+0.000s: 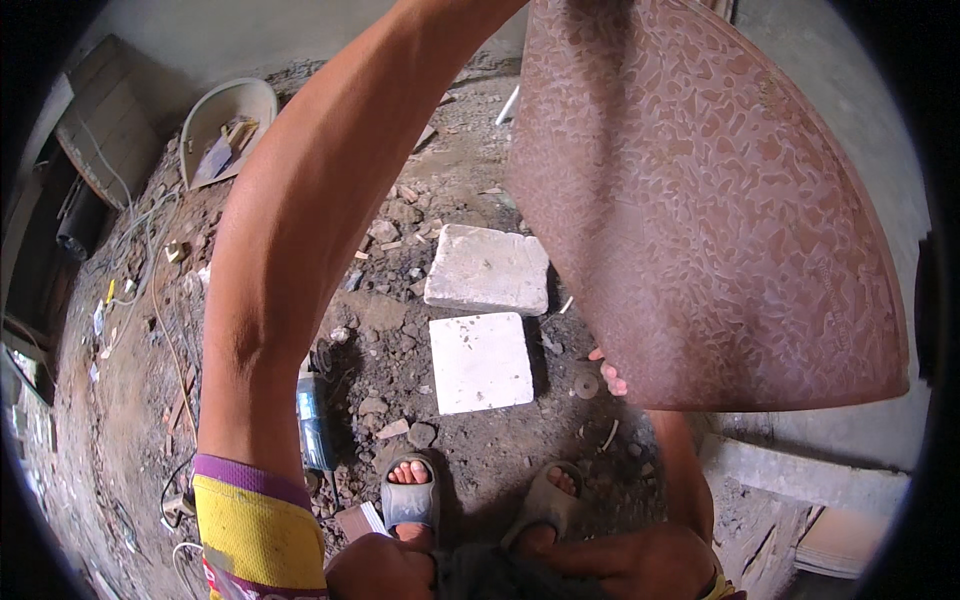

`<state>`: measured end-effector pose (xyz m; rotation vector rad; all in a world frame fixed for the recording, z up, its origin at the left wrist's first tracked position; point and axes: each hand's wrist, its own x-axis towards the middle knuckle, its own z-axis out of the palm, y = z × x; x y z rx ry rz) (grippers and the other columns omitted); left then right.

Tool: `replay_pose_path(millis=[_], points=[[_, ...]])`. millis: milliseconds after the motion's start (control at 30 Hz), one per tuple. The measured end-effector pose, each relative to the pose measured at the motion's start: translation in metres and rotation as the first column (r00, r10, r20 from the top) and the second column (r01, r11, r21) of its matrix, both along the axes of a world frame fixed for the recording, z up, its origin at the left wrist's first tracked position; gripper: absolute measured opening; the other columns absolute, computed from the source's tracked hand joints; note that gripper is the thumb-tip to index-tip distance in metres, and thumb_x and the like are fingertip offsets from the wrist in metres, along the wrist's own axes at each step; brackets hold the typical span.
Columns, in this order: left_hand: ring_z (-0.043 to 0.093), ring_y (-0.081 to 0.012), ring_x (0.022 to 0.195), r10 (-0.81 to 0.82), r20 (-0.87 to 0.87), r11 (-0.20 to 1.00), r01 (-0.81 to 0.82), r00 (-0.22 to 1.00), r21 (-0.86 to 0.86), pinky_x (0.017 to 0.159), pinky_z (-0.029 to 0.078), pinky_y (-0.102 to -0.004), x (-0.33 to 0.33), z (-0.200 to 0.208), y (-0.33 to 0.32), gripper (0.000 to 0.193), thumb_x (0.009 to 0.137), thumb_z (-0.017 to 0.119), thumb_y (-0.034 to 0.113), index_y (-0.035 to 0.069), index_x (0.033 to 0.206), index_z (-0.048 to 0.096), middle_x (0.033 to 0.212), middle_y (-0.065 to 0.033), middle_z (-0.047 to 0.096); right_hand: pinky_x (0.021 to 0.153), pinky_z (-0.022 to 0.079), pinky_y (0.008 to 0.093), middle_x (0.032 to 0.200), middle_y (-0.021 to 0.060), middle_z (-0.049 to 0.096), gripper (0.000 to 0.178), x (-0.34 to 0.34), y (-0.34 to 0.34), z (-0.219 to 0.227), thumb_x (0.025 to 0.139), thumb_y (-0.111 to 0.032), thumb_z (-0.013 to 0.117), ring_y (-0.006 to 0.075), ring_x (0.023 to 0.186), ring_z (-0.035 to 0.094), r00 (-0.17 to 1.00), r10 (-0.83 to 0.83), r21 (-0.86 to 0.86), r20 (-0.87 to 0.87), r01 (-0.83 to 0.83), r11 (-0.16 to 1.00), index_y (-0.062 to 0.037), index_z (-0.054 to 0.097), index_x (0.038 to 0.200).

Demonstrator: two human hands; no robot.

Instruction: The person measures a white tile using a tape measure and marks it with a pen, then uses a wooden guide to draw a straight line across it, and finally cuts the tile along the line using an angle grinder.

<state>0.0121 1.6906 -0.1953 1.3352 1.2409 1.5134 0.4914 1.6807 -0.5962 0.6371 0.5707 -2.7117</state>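
Observation:
A large reddish-brown tile (720, 200) with a mottled pattern is held up close on the right, and it covers much of the view. My right hand (612, 376) grips its lower left edge from behind; only the fingertips show, and the rest of the hand is hidden. My left arm reaches up across the picture, and its hand lies beyond the top edge. Below the tile, a white square block (482, 363) lies on the ground between me and a rougher whitish block (487, 268).
Beside my left arm lies a blue power tool (314, 422). Rubble and dirt cover the ground around my sandalled feet, with a small disc (585, 386) near the tile. A broken pale basin (228, 132) and loose cables (150, 235) lie at left; a slab (800, 472) lies at right.

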Motion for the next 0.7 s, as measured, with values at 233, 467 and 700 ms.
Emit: replay_pose_path(millis=[233,467,700], points=[[0.045,-0.0103,0.049,-0.037,0.087,0.999,0.040,0.996,-0.027,0.049,0.041,-0.0274,0.028,-0.018,-0.008,0.038,0.110,0.057,0.031,0.014,0.077,0.061,0.063,0.0015,0.059,0.075,0.050,0.0495,0.113,0.0313,0.061,0.098,0.023,-0.046,-0.029,0.103,-0.063,0.043,0.0415,0.091,0.061,0.983,-0.114,-0.207,-0.147,0.082,0.975,0.0183,0.029,0.156],[0.039,-0.0130,0.051,-0.038,-0.044,0.995,0.042,0.998,0.090,0.050,0.032,-0.0319,0.024,-0.033,-0.005,0.047,0.113,0.053,0.033,0.014,0.070,0.060,0.059,0.0018,0.049,0.073,0.049,0.0488,0.111,0.0354,0.061,0.097,0.009,-0.076,-0.015,0.102,-0.063,0.041,0.0412,0.089,0.060,0.979,-0.112,-0.271,-0.170,0.062,0.961,0.0179,0.035,0.154],[0.029,-0.0134,0.049,0.065,-0.207,0.997,-0.069,0.976,-0.015,0.049,0.028,-0.0338,0.020,-0.031,-0.026,0.056,0.113,0.056,0.036,0.016,0.060,0.052,0.054,0.0014,0.038,0.072,0.049,0.0453,0.104,0.0334,0.062,0.098,0.009,-0.078,-0.011,0.101,-0.065,0.042,0.0389,0.084,0.059,0.971,-0.122,-0.173,-0.204,0.087,0.981,0.0190,0.039,0.151]])
